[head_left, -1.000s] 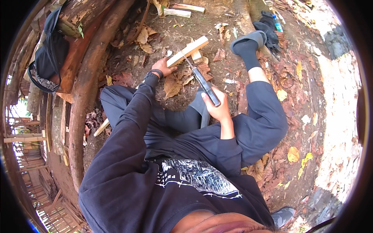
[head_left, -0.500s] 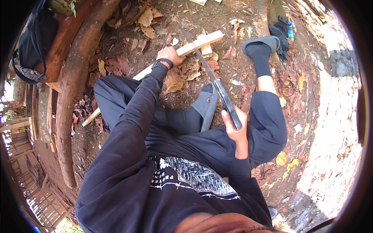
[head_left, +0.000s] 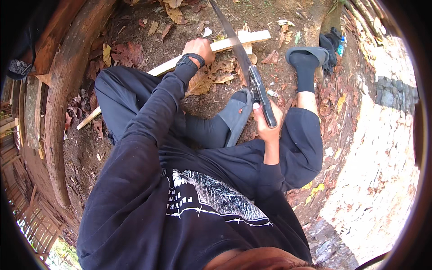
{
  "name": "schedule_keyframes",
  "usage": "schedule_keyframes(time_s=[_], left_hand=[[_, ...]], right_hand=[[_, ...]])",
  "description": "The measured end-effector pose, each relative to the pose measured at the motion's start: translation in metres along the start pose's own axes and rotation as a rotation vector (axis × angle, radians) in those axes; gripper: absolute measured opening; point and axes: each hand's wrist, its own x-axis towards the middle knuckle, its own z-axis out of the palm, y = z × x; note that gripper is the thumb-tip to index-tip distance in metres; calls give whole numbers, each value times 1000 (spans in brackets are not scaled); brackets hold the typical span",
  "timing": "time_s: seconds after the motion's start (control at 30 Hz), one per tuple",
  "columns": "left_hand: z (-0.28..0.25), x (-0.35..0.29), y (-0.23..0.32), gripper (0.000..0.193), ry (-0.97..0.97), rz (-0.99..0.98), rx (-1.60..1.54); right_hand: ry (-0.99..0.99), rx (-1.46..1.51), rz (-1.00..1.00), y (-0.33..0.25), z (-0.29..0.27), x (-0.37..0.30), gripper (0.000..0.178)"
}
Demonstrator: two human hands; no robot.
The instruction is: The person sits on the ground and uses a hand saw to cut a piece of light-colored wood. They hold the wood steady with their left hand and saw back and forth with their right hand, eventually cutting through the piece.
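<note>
Gripping machete point(head_left: 243, 58) — right hand point(head_left: 266, 122) raised.

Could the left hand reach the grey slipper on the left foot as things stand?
Probably yes: the left hand grips the wood strip, so it must let go first, but the slipper lies uncovered on open ground close by.

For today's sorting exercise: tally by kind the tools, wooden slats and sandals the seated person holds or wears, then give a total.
Long-bladed knife: 1
Pale wooden slat: 1
Grey sandals: 2
Total: 4
</note>
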Motion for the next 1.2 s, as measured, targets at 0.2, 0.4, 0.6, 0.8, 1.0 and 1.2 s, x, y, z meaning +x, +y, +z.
schedule_keyframes(time_s=[0.2, 0.4, 0.6, 0.8, 1.0, 1.2], left_hand=[[3, 1, -2, 37, 10, -20, -9], [9, 0, -3, 35, -12, 7, 9], [1, 3, 5, 37, -50, -41, -12], [9, 3, -5, 35, 32, -15, 1], [15, 3, -7, 34, 51, 50, 19], [1, 5, -3, 35, 15, 6, 1]], right_hand=[[14, -130, 96, -34, -35, -94, 16], [-9, -143, -1, -23, -7, -40, 11], [25, 53, 116, 9, -1, -3, 14], [32, -136, 142, -32, -43, -114, 10], [-6, -119, 81, -27, -25, -59, 13], [1, 3, 40, -2, 6, 21, 18]])
